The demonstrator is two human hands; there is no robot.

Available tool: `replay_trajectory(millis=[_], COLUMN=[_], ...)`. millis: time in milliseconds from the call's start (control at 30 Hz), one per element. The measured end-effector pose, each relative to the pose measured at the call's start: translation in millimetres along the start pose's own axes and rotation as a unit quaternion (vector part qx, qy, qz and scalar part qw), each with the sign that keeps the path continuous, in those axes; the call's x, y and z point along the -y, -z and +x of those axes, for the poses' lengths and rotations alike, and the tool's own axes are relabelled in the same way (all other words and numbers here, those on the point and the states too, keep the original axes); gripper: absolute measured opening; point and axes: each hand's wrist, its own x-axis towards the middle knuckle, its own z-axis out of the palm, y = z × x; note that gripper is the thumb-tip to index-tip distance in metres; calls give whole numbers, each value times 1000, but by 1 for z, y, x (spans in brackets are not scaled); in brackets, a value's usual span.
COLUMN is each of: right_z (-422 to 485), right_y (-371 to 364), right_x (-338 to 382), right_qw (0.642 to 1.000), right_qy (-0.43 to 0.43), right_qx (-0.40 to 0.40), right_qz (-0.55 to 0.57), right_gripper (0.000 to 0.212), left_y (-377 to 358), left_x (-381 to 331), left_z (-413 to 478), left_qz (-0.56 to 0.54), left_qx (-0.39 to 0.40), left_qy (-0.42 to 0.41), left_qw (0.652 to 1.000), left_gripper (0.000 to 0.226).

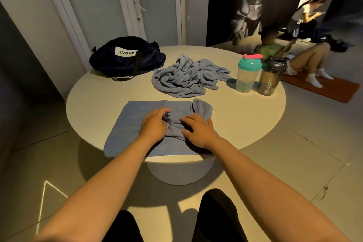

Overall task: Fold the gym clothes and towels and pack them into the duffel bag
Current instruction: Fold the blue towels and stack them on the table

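Some of the towel point(125, 124) bunch hides beneath left hand point(154, 124) and right hand point(198, 130).

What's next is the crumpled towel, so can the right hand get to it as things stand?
Probably yes: the right hand rests on the near towel, and nothing stands between it and the crumpled towel just beyond.

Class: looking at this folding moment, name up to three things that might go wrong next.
The near towel overhangs the table edge; a tug may slide it off.
Cloth is bunched between the left hand and right hand, so the fold may set lumpy.
The far towel lies beside the bottles; dragging it may tip them.
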Motion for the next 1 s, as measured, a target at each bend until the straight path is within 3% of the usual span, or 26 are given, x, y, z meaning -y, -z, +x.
replay_trajectory(millis=[67,133,200,300,400,567,633,767,833,900,1000], right_z=[-3,-7,-9,-6,-5,3,10,11,10,10,14], right_y=[2,9,15,14,12,8,8,4,-3,-8,-10], right_x=[-12,-23,-25,-17,-8,25,44,67,70,69,67], right_qw=[998,986,967,958,963,961,969,971,971,980,992], right_qy=[-37,-135,-217,-249,-223,-95,-29,123,106,27,-60], right_qx=[-36,-83,-117,-128,-130,-259,-243,-121,-129,-152,-107], right_qz=[-38,-61,-69,-61,-69,-16,28,167,170,125,41], right_gripper=[43,44,48,44,32,32,32,30,29,26,24], left_y=[-3,-9,-19,-24,-14,12,18,31,39,43,43], left_x=[-5,-18,-31,-37,-30,-13,-2,16,20,24,27], left_z=[1,-1,-1,-4,-10,-21,-23,-31,-36,-41,-41], left_qz=[-40,-68,-95,-141,-168,-196,-182,-143,-123,-141,-211], left_qx=[36,57,62,23,-39,-55,-29,-18,-11,-3,1], left_qy=[-8,-22,-42,-45,-7,11,6,25,53,86,109], left_qw=[998,996,993,989,985,979,983,989,991,986,971], left_gripper=[40,16,17,23,18,9,15,27,35,41,45])
